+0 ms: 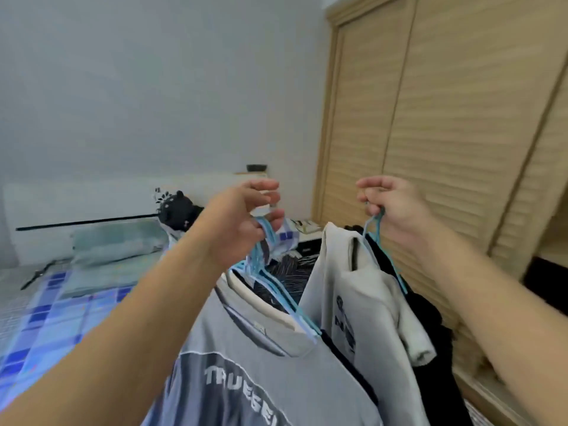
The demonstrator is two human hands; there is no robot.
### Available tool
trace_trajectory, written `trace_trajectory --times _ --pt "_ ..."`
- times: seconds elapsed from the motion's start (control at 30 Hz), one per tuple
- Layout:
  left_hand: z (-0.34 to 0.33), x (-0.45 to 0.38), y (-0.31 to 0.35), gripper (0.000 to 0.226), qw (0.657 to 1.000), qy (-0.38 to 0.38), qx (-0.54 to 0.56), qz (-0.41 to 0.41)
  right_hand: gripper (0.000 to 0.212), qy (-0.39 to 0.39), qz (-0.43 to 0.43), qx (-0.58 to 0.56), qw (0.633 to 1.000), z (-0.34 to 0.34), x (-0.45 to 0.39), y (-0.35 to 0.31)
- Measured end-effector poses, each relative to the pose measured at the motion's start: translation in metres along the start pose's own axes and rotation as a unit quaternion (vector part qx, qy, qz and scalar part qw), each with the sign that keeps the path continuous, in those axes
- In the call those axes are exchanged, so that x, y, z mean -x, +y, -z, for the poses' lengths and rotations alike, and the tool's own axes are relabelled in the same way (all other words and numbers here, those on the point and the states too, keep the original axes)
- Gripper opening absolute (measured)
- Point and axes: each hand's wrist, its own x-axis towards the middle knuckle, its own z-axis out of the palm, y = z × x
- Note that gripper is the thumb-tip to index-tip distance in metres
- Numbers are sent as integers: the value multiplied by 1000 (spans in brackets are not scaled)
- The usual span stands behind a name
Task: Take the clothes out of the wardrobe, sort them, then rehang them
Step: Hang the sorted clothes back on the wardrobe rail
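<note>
Bed (46,302) with blue checked cover far left, green pillow (116,241) and dark plush toy (178,210) at its head. Left hand (236,222) raised, fingers curled round a bunch of light blue hanger hooks (267,238); grey printed T-shirt (261,373) hangs nearest, more garments stacked behind it. Right hand (396,207) raised just beside, fingers pinching one blue hanger (376,229) carrying a white T-shirt (353,302) and black clothes (430,318) behind. Wooden slatted wardrobe doors (445,133) at right, clothes held out in front of them.
</note>
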Motion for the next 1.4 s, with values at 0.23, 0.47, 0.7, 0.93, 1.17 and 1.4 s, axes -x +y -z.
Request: trace_trajectory --times 0.23,0.47,0.7,0.93,1.17,1.4 --pt "-156 13 -84 28 1000 -6 7 -18 30 58 55 7 997 192 42 -1" --pt "-285 -6 -106 24 998 31 -43 -39 30 30 51 -16 998 327 34 -7" --pt "-360 -22 -58 17 984 24 -159 -80 46 -37 197 107 974 377 -21 -132" --pt "-435 -30 -66 32 944 -65 -302 -115 23 -175 188 93 962 368 -25 -209" --pt "-474 -62 -139 36 960 -114 -245 -75 18 -177 94 72 977 382 4 -164" --pt "-516 -86 -202 21 946 -208 -243 -45 12 -76 54 42 995 445 20 -128"
